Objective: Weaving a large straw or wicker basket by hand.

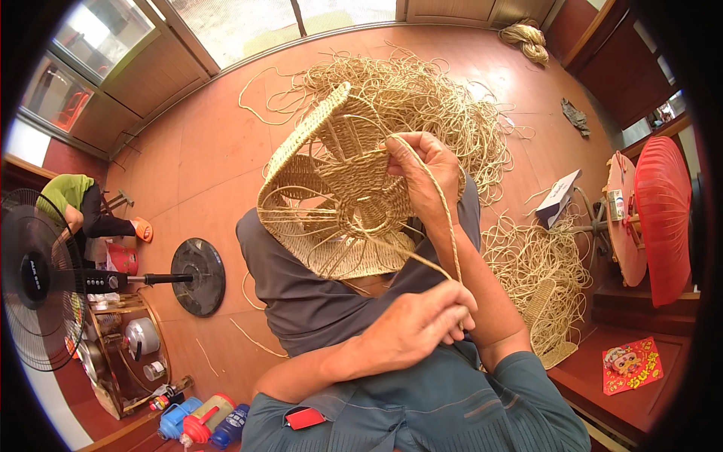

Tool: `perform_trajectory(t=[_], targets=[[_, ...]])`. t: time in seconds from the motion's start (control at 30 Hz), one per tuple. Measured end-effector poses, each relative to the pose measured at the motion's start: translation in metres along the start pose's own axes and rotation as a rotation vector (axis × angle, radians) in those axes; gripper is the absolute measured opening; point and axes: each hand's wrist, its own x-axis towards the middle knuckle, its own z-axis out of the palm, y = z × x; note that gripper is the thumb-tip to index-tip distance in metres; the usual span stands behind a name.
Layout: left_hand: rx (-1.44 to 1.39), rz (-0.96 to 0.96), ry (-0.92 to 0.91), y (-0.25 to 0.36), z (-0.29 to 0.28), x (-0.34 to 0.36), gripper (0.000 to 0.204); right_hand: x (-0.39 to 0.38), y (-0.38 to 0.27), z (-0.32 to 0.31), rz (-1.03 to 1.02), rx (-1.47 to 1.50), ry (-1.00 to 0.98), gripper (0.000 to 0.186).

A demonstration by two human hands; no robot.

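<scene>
A half-woven straw basket [297, 162] rests tilted on my lap between my thighs, its inner side toward me. Loose cords fan out from a round woven ring [369, 218] in its middle. At the basket's right side my right hand [429, 177] pinches a straw cord [444, 203] between thumb and fingers. This cord runs down in a loop to my left hand [425, 316]. My left hand is closed around it in front of my belly, and a stretch of cord leads from there back to the ring.
A big heap of loose straw cord [422, 90] lies beyond the basket, and another pile [542, 264] to the right. At left stand a fan [45, 279] and a seated person in green [71, 196]. Bottles [203, 418] stand lower left; a red stool [663, 218] leans at right.
</scene>
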Motion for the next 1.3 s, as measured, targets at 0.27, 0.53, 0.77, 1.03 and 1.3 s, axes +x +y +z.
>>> perform_trajectory(t=[0.27, 0.53, 0.77, 1.03, 1.3], targets=[[0.859, 0.511, 0.658, 0.023, -0.038, 0.001, 0.038, -0.003, -0.005, -0.003, -0.113, -0.219, -0.031, 0.019], [0.901, 0.522, 1.029, 0.043, -0.113, 0.055, 0.033, 0.005, -0.006, -0.004, -0.103, -0.335, -0.128, 0.024], [0.987, 0.561, 1.066, 0.036, -0.114, 0.092, 0.03, 0.004, -0.005, -0.006, -0.096, -0.29, -0.143, 0.023], [0.382, 0.718, 0.967, 0.017, -0.121, 0.101, 0.021, -0.001, -0.007, -0.006, -0.139, -0.306, -0.148, 0.027], [-0.114, 0.536, 0.695, 0.009, -0.136, 0.06, 0.014, -0.006, 0.003, -0.005, -0.133, -0.302, -0.086, 0.028]])
